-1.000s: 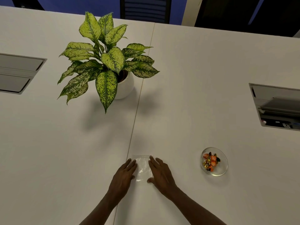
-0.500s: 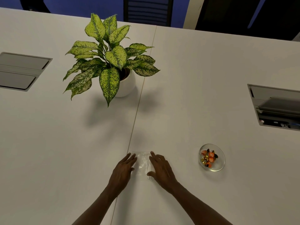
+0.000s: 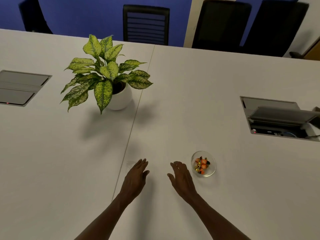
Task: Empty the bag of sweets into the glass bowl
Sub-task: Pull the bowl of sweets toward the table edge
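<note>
Both hands hover flat and spread over the white table (image 3: pixel 225 196), palms down, fingers loose, neither gripping anything. Left hand (image 3: pixel 136 177) sits on the table seam; a faint clear bag (image 3: pixel 130 165) lies flat just past and left of its fingertips, partly under them, touching or nearly so, which one cannot tell. Bag looks limp and empty, its outline too faint to give a long axis. Right hand (image 3: pixel 181 176) is well apart from the bag, just beside the glass bowl (image 3: pixel 211 172), which stands to its right. Bowl holds the sweets (image 3: pixel 201 165), orange and gold wrapped, heaped in its middle. None seen loose on the table. Judgement: the emptying looks done, since the sweets lie in the bowl and the bag lies flat. If the bag needs another lift, the left hand is plainly nearer; the bowl belongs to the right. Potted plant (image 3: pixel 110 84) stands far back, out of the way.
</note>
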{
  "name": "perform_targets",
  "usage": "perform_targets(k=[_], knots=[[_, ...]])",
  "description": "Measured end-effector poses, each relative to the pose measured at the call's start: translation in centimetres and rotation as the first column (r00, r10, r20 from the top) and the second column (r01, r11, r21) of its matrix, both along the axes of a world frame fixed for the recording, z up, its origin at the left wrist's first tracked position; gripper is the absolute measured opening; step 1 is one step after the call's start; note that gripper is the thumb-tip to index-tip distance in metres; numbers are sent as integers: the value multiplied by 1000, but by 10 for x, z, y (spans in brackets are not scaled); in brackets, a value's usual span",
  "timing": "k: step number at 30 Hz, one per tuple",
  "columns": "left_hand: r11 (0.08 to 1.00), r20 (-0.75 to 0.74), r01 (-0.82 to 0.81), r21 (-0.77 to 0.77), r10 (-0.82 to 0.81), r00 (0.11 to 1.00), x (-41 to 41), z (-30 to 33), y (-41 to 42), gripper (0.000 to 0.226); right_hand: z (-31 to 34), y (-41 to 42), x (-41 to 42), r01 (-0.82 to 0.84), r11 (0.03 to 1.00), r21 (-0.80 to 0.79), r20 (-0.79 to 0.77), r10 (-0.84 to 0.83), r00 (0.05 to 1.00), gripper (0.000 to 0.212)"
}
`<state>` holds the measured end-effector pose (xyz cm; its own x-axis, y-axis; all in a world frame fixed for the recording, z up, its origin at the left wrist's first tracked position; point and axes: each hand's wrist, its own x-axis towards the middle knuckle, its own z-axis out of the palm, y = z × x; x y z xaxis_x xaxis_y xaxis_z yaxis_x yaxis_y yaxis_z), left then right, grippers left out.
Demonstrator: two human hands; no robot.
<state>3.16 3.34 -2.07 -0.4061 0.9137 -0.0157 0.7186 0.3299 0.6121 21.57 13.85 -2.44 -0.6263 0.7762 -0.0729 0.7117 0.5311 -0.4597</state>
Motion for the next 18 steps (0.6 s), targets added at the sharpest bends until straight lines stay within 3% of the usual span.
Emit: perform_targets(k=[4, 9, 12, 18], knots=[[1000, 52, 1, -6, -1, 999, 29, 6, 22, 39, 8, 15, 36, 91, 995, 37, -75, -88, 993, 40], [1000, 163, -13, -2, 13, 986, 65, 9, 55, 37, 18, 33, 76, 208, 976, -60, -95, -213, 972, 39], [997, 279, -76, -8, 75, 957, 86, 14, 76, 33, 25, 46, 93, 301, 943, -140, -64, -312, 948, 36], [991, 403, -122, -52, 133, 905, 115, 12, 111, 26, 29, 68, 119, 386, 918, -87, 76, -380, 922, 25]])
